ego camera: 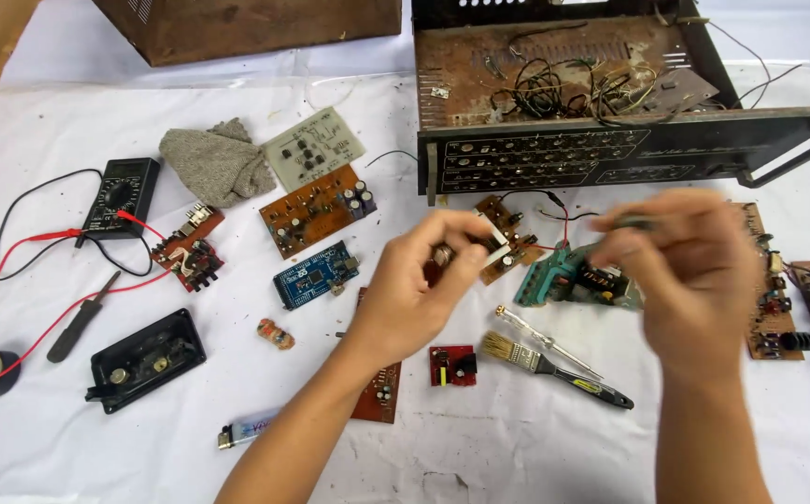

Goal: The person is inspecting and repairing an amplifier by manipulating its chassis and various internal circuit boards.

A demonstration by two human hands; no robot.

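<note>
The left hand [423, 280] is pinched shut, thumb against forefinger, on a small white-and-metal electronic component [479, 241] held in the air above the cloth, just in front of the brown circuit board with a red lead [509, 235]. The right hand [694, 271] is blurred; its fingers are closed round a thin dark tool or probe [631, 223], whose tip cannot be made out. The two hands are near each other but apart.

Judgement: the component looks light, rigid and easily damaged at its leads. It is best held by the body edges, as now, with light pressure.

Below the hands lie a green circuit board with a transformer [573, 278], a clear-handled screwdriver [545, 341], a black-handled paintbrush [554, 369] and a small red module [452, 365].

Further left lie a blue microcontroller board [316, 273], a black multimeter with red and black leads [121, 196] and a grey folded rag [216, 161].

Everything rests on a creased white cloth [517, 448]. It is soft and uneven, so small parts could be lost in the folds. A rusted open metal chassis with loose wiring [610, 103] stands behind.
</note>
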